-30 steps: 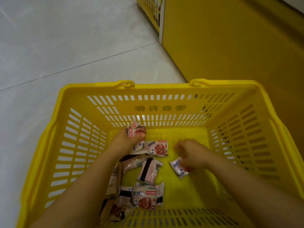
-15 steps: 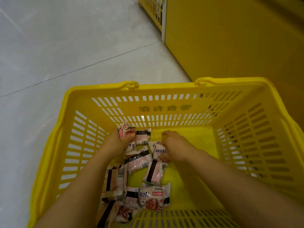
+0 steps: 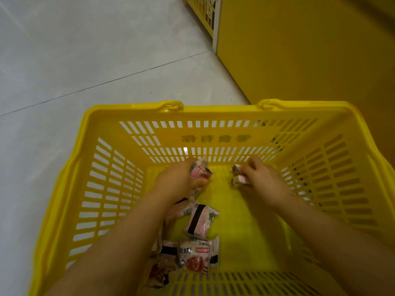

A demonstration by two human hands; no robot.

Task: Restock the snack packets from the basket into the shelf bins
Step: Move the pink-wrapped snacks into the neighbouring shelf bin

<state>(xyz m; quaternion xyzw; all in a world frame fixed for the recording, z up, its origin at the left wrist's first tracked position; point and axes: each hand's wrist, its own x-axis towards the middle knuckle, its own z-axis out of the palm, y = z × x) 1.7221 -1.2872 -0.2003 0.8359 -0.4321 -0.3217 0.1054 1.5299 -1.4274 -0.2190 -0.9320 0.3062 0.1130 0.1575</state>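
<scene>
Lying loose at the near end of the yellow basket (image 3: 132, 171) are several snack packets (image 3: 195, 256), some partly under the left forearm. Farther in, near the far wall, the left hand (image 3: 177, 180) has its fingers curled round a held packet (image 3: 199, 170). The right hand (image 3: 260, 178) pinches crumpled packets (image 3: 238, 177). Beyond lie the grey floor (image 3: 85, 60) and a yellow shelf unit (image 3: 299, 50).

Glossy slotted yellow plastic basket (image 3: 111, 189), shiny crinkled film snack packets (image 3: 199, 220), smooth pale tiled floor (image 3: 85, 60)
</scene>
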